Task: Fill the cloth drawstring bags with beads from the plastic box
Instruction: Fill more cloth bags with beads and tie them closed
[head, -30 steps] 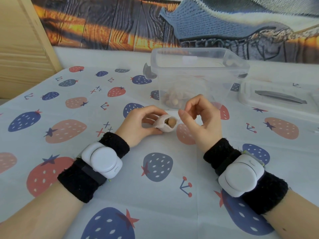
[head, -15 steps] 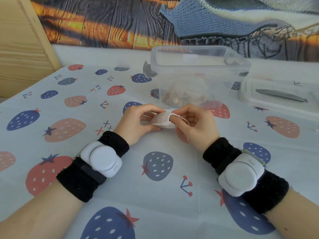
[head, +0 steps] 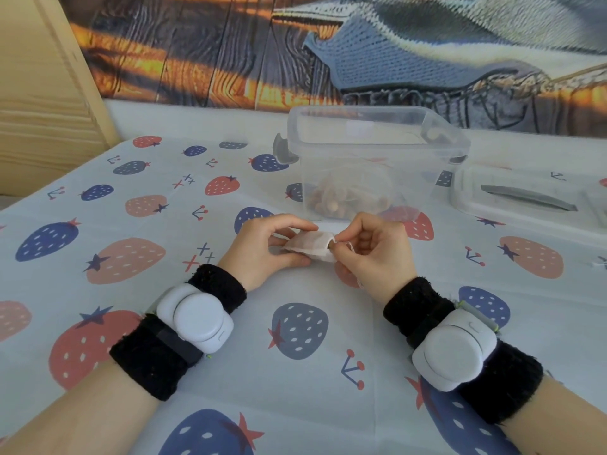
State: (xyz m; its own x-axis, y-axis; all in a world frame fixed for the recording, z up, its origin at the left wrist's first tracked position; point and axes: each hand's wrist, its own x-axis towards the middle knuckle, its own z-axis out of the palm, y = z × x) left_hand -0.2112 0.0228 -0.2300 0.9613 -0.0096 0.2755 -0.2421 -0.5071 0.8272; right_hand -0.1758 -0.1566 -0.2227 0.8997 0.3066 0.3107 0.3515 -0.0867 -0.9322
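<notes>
Cloth drawstring bag point(head: 308, 246) sits between both hands, low over the tablecloth point(head: 138, 307), just in front of the plastic box point(head: 371, 152). Left hand point(head: 262, 247) curls round the closed end, thumb below, fingers over the top. Right hand point(head: 377, 254) has fingertips pinched at the bag's mouth, apparently on the thin drawstring point(head: 348, 247); cord is too fine to be sure of exact hold. Bag's long axis runs left-right, mouth pointing at the right hand, a brown bead point(head: 331, 246) just showing at the opening. So the cord end lies on the right-hand side, the bag body on the left: likely cinching step, right pulls outward along the axis while left anchors. Risk: bead at the mouth may slip out if the opening tips down.

Outward: box is open, lid off, more beads point(head: 331, 201) piled at its bottom, seen through the clear wall, just beyond the hands. Box lid point(head: 525, 195) lies flat to the right, well apart from the bag.
</notes>
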